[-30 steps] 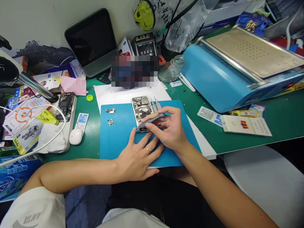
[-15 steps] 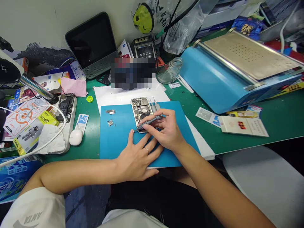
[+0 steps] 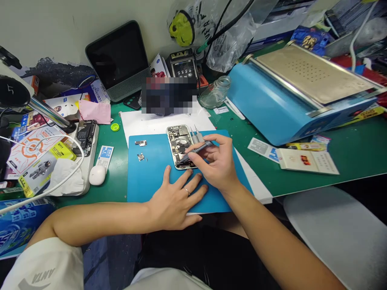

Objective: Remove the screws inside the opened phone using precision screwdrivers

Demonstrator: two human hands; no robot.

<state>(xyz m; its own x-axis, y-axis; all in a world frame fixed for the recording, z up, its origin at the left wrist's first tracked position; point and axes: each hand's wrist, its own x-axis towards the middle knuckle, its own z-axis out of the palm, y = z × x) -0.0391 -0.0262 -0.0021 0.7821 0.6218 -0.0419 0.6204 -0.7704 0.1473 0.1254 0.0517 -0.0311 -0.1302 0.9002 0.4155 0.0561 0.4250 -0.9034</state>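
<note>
My left hand (image 3: 173,199) lies flat on the blue mat (image 3: 142,181), fingers spread, a ring on one of them. Its fingertips are just below the lower end of an opened phone (image 3: 183,140), whose inner parts are exposed. A slim grey pointed tool (image 3: 203,146) is pinched in my right hand (image 3: 219,163); its kind is unclear. The tool slants down to the left, its working end over the lower part of the phone. Right of the phone lie grey-handled screwdrivers (image 3: 197,137), partly hidden by my right hand. Small metal phone parts (image 3: 140,143) rest on the mat's left side.
White paper (image 3: 145,122) extends under the mat. A blue machine with a metal plate (image 3: 263,108) stands at right, near a cardboard box (image 3: 308,161). At left are a white earbud case (image 3: 97,175), another opened phone (image 3: 85,137) and a white cable (image 3: 80,151). A glass jar (image 3: 215,92) lies behind.
My right hand has shifted slightly right and drawn the tool's tip away from my left fingertips, over the phone's lower part. My left hand stays put. The view has shifted slightly.
</note>
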